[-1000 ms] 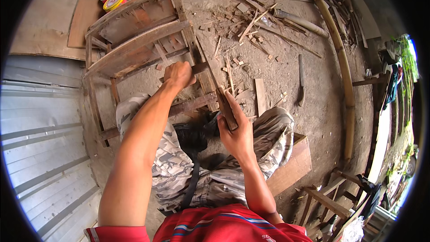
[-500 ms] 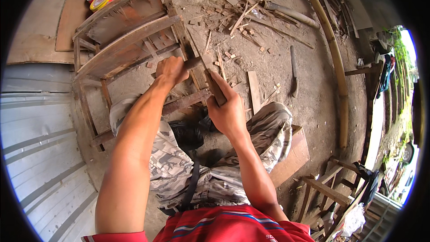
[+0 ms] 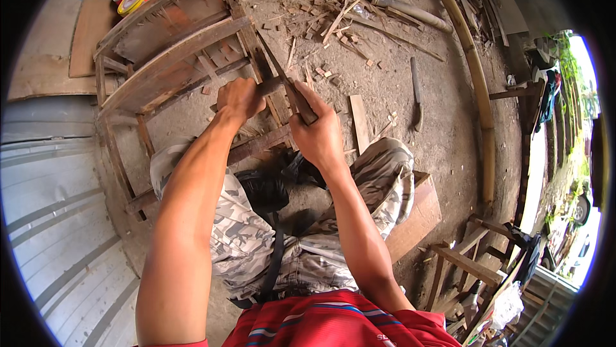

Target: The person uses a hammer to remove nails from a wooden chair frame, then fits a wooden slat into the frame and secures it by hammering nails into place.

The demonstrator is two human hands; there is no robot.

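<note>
My left hand [image 3: 240,100] is closed round a short dark wooden stick [image 3: 272,85] whose end pokes out toward the right. In my right hand [image 3: 317,129] is a long-bladed knife [image 3: 274,61], gripped by its brown handle [image 3: 301,106]. Its narrow blade points away and to the left, crossing the stick's end; whether its edge touches or cuts the wood I cannot tell. Both hands are above the near right part of an old wooden frame [image 3: 173,48] with curved rails. My fingers hide most of the stick.
Wood scraps [image 3: 346,19] litter the floor beyond. A second long knife [image 3: 416,93] lies to the right, near a flat board [image 3: 359,122]. A bamboo pole [image 3: 478,77] runs along the right side. Corrugated metal sheeting [image 3: 58,199] stands at left, and a yellow-rimmed can [image 3: 133,1] is behind the frame.
The whole view has shifted slightly, with the scene a little farther left. My hands keep their grips, and the knife still crosses the stick at a slightly different tilt.
</note>
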